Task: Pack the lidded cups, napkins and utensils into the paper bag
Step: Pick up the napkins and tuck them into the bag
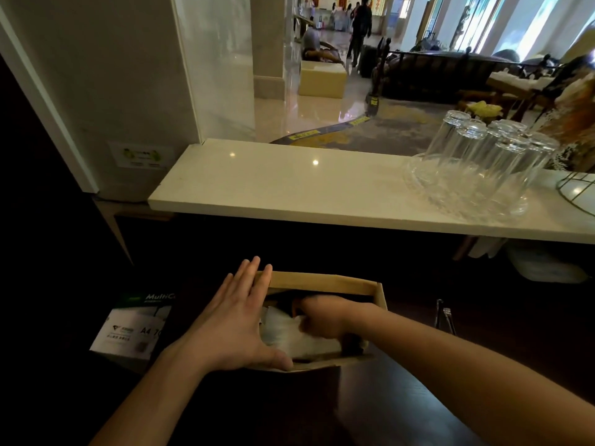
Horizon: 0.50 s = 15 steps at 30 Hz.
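The brown paper bag (325,281) stands open on the dark counter at bottom centre. My left hand (231,320) lies flat against the bag's left rim, fingers spread, thumb along the near edge. My right hand (325,315) reaches down inside the bag, fingers closed on white napkins (289,336) that lie in it. A dark round shape sits under the hand at the bag's right inner side; I cannot tell if it is a cup lid. No utensils show clearly.
A box of A4 paper (132,329) sits left of the bag. Metal tongs (444,317) rest to the right. Above, a white stone shelf (289,188) carries several upturned glasses (483,149) on a glass dish. A white pillar (96,91) stands at left.
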Tool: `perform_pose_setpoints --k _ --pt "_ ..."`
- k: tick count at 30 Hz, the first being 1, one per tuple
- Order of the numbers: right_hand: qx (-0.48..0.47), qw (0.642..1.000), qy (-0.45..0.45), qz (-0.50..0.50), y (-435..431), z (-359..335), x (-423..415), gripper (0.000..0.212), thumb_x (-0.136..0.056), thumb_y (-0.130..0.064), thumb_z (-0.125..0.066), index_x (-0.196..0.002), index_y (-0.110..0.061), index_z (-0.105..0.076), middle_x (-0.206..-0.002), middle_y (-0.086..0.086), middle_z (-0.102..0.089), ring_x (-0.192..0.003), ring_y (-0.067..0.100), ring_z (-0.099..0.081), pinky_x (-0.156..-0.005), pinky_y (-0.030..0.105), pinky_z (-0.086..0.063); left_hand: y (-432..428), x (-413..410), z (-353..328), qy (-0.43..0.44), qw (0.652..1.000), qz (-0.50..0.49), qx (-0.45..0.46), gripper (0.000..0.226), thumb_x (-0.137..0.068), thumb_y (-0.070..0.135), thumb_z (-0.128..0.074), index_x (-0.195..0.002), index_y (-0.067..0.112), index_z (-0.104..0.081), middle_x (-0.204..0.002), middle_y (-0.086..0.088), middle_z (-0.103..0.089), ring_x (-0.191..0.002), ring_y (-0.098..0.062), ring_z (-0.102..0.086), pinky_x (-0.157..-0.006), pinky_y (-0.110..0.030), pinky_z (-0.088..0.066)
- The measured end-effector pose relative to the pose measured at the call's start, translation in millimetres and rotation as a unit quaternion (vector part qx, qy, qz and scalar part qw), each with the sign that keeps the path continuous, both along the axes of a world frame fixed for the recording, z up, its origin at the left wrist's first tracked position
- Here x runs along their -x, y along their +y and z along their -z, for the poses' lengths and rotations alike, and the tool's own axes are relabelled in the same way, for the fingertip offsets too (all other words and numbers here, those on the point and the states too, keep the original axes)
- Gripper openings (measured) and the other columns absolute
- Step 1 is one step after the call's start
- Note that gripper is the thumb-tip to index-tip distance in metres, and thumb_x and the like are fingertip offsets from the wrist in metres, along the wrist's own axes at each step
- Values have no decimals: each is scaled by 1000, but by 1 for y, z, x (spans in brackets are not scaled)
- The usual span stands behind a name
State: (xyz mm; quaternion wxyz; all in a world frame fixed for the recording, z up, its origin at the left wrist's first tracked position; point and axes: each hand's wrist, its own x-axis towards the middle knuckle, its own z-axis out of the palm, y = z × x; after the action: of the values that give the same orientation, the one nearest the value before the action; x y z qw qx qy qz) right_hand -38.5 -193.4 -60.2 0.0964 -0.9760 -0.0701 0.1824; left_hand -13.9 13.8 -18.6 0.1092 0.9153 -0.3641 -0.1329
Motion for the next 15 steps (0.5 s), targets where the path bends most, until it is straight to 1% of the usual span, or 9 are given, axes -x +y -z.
perform_pose_setpoints --k 2,6,7,9,10,12,15 --pt "5 1000 2 10 -3 5 -2 36 -96 -20 -53 -131 -16 -49 -122 12 -62 -104 29 -60 -76 32 -42 1 0 1 2 1000 0 2 149 -41 102 -48 -143 34 36 -150 10 48 -135 -7 45 -119 -37 14" --pt "7 1000 -2 15 -3 9 -1 38 -96 -20 -51 -133 -16 -46 -119 13 -62 -101 30 -61 -81 38 -51 0 0 4 3 1000 1 8 148 -40 103 -47 -141 37 38 -149 12 49 -135 -6 45 -117 -36 15" --pt "4 1000 -19 13 -3 11 0 38 -96 -18 -52 -133 -16 -46 -117 13 -62 -99 30 -62 -78 38 -52 0 0 4 4 1000 1 9 148 -39 103 -47 -141 37 38 -149 12 49 -135 -6 45 -117 -36 15" --pt "5 998 -59 -3 -2 12 4 35 -94 -15 -53 -129 -16 -48 -109 13 -63 -91 31 -62 -67 35 -46 0 0 5 2 1000 2 11 148 -39 103 -47 -141 37 38 -149 12 48 -135 -5 45 -117 -36 15" --pt "8 997 -75 -12 -1 12 5 32 -94 -15 -53 -126 -15 -48 -105 13 -63 -88 31 -63 -64 35 -43 -1 0 5 0 1000 3 12 148 -39 103 -47 -142 37 38 -150 12 48 -135 -5 45 -117 -36 15" --pt "17 995 -91 -21 -1 13 8 29 -96 -17 -51 -125 -16 -48 -104 13 -63 -87 33 -62 -64 36 -45 -1 0 6 1 1000 4 14 149 -39 104 -47 -142 37 38 -150 12 48 -135 -5 45 -117 -36 15" --pt "31 994 -103 -25 -2 10 11 30 -99 -23 -46 -128 -18 -44 -103 13 -62 -86 34 -62 -64 39 -50 -3 -1 6 4 1000 5 12 149 -39 104 -46 -142 37 38 -150 11 48 -135 -5 45 -118 -37 15"
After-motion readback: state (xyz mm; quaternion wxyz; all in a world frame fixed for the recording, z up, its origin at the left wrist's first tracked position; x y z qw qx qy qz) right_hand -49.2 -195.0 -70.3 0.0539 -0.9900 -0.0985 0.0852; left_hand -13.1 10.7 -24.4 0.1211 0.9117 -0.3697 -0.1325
